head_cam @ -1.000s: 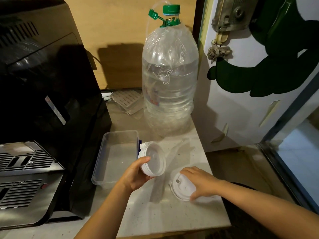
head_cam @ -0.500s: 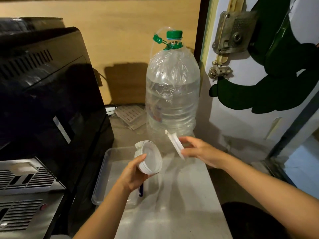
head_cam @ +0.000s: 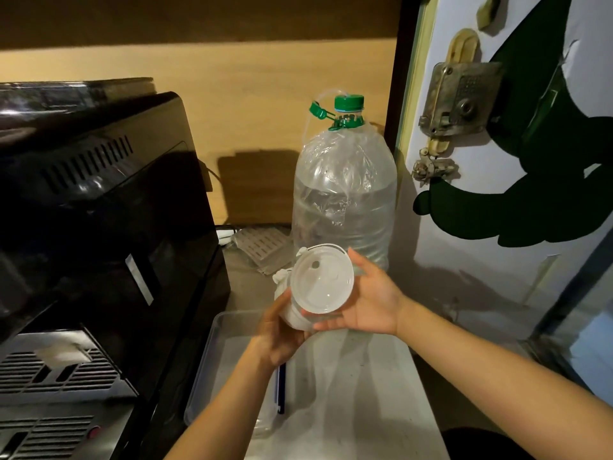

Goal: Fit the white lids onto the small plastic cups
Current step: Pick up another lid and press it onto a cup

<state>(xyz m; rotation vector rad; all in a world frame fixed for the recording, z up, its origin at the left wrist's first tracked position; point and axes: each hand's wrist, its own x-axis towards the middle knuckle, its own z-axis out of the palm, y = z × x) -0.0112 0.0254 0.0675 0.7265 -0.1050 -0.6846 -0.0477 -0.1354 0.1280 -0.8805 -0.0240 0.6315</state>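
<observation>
cup: small white cup (head_cam: 293, 318), off the worktop (head_cam: 348, 393), tilted with its mouth toward the camera, at 6 o'clock from the water bottle (head_cam: 345, 200).
lid: white lid (head_cam: 320, 282) lies over the cup mouth; can't tell if it has snapped on.
left hand: left hand (head_cam: 278, 336) comes in from 7 o'clock, fingers curled round the cup body.
right hand: right hand (head_cam: 368, 300) at 3 o'clock of the lid, fingers barely bent, holding the rim with a fingertip at 1 o'clock and the thumb at 5.
step: probably seating the lid.
how: square the lid to the mouth first, then press round the rim bit by bit. Keep the left grip light, the thin wall likely buckles.
risk: one side catches, the opposite pops up.
nearby: clear tray (head_cam: 232, 360) at 7 o'clock, black machine (head_cam: 99, 210) at 9.
</observation>
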